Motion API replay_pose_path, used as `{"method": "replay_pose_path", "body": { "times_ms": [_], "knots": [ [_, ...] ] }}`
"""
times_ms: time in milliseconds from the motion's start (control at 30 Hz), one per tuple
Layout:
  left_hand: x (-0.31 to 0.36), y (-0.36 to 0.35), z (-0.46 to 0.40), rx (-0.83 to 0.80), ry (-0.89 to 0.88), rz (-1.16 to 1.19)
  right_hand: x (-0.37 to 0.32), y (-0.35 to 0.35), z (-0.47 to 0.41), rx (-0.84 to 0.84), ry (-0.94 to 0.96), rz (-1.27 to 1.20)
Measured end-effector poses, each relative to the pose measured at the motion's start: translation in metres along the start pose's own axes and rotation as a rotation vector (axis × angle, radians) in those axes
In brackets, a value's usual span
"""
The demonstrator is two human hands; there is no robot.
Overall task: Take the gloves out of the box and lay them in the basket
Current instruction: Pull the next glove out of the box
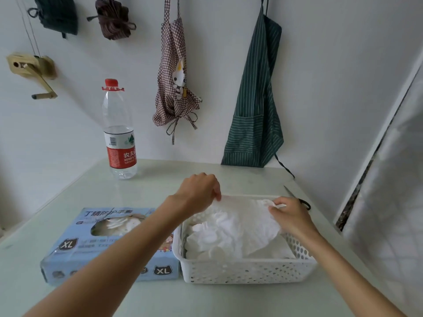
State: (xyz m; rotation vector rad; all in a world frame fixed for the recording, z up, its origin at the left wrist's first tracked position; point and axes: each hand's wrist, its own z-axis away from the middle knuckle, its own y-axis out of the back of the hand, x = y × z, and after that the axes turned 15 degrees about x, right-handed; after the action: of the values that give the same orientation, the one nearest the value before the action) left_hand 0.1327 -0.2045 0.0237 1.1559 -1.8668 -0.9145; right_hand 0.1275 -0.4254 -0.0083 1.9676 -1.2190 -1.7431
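Note:
A white perforated basket (242, 271) stands on the table at the front right, holding a pile of white gloves (212, 243). Over it I stretch one thin white glove (249, 223). My left hand (199, 191) pinches the glove's far left edge above the basket's back rim. My right hand (290, 216) pinches its right edge over the basket's right side. The light blue glove box (75, 250), marked XL, lies flat just left of the basket, and more white gloves (116, 225) show through its oval opening. My left forearm crosses above the box.
A clear water bottle (119, 133) with a red cap stands at the back left of the table. Scissors (297, 199) lie behind the basket on the right. Two aprons (176, 85) hang on the wall. The table's right edge runs close to the basket.

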Motion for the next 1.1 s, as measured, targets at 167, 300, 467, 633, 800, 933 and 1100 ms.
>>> {"method": "replay_pose_path", "body": {
  "times_ms": [167,300,467,633,800,933,1100],
  "knots": [
    [0.005,-0.022,0.000,0.065,-0.060,0.012,0.011,-0.005,-0.009,0.087,0.246,0.329],
    [-0.008,-0.014,0.014,-0.213,-0.100,-0.141,0.014,-0.009,-0.012,0.086,0.401,0.465],
    [-0.014,-0.019,0.021,-0.326,-0.231,-0.381,0.020,-0.013,-0.015,-0.024,0.529,0.510],
    [-0.016,-0.023,0.024,-0.357,-0.230,-0.379,0.026,-0.013,-0.018,-0.108,0.701,0.658],
    [-0.013,-0.027,0.028,-0.323,-0.274,-0.452,0.027,-0.015,-0.020,-0.166,0.725,0.705],
    [-0.008,-0.017,0.028,-0.201,-0.154,-0.274,0.026,-0.014,-0.019,-0.175,0.720,0.724],
    [0.008,-0.014,0.027,-0.109,-0.123,0.114,0.019,0.001,-0.008,-0.033,0.818,0.471]
  ]
}}
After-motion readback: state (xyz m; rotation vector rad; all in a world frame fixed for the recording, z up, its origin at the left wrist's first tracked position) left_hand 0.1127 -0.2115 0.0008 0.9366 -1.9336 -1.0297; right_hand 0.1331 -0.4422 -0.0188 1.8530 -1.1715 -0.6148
